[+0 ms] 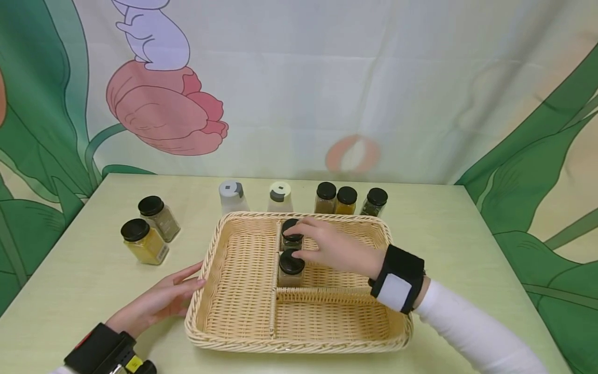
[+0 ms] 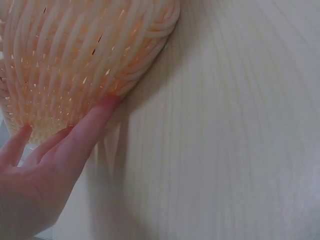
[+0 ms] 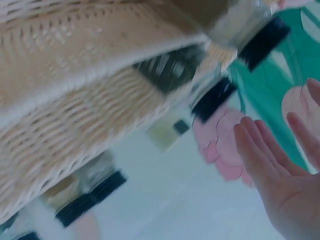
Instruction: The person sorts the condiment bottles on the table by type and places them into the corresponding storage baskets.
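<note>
A woven basket (image 1: 240,280) with three compartments stands on the table. My left hand (image 1: 161,300) touches its left side from outside; the left wrist view shows the fingers (image 2: 85,132) extended against the weave. Two black-lidded spice jars stand one behind the other in the back right compartment, against the long divider. The front jar (image 1: 290,276) has brownish contents, and the rear jar (image 1: 293,230) looks dark. Over their lids is my right hand (image 1: 338,250), fingers spread. In the right wrist view, that hand (image 3: 282,187) appears apart from the lids, with nothing in its grasp.
Left of the basket stand a yellow spice jar (image 1: 147,246) and a greyish one (image 1: 163,221). Behind it are two white-capped containers, one grey-marked (image 1: 232,196), one yellowish (image 1: 280,197), and three black-lidded jars (image 1: 345,202). A printed curtain (image 1: 280,104) hangs behind the table.
</note>
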A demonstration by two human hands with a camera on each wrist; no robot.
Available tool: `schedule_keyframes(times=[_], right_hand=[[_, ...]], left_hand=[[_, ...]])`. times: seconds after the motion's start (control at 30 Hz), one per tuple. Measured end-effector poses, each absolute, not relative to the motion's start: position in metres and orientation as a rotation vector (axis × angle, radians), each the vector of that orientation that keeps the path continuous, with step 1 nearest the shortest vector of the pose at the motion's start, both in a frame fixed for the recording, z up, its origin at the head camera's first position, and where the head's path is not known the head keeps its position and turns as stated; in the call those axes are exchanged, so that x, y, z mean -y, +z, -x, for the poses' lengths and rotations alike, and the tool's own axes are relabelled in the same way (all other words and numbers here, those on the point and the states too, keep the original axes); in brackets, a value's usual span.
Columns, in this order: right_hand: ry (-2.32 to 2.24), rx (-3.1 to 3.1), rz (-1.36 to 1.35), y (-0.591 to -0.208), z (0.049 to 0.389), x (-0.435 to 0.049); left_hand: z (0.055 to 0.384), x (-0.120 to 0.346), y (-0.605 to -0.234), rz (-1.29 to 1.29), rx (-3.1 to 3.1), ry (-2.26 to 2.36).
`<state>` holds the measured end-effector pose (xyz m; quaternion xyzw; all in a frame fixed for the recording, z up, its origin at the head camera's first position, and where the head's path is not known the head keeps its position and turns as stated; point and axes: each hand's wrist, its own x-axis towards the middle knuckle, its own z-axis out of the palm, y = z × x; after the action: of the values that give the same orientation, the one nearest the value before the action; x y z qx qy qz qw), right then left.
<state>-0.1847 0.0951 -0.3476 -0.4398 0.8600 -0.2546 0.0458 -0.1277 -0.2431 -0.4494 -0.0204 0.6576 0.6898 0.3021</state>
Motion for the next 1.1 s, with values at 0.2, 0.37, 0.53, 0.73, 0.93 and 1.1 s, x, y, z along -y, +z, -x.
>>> schedule_keyframes(times=[0.2,0.37,0.53,0.73,0.93,1.1], right_hand=[[-0.92,-2.742,1.248,-0.338,0.208,-0.118],[-0.931,-2.815,1.08,-0.335,0.228,-0.137],[-0.844,-2.891,1.017,-0.342,0.244,-0.151],[-0.779,-2.954,0.943,-0.35,0.257,-0.164],[-0.758,-2.966,0.824,-0.356,0.272,-0.176],[-0.741,-2.967,0.751,-0.363,0.283,-0.187]], left_hand=[[0.129,0.242,-0.45,0.066,-1.745,1.829],[0.129,0.241,-0.45,0.072,-1.751,1.829],[0.128,0.242,-0.45,0.069,-1.755,1.827],[0.127,0.243,-0.452,0.075,-1.75,1.824],[0.127,0.243,-0.451,0.07,-1.747,1.83],[0.127,0.242,-0.45,0.075,-1.758,1.825]])
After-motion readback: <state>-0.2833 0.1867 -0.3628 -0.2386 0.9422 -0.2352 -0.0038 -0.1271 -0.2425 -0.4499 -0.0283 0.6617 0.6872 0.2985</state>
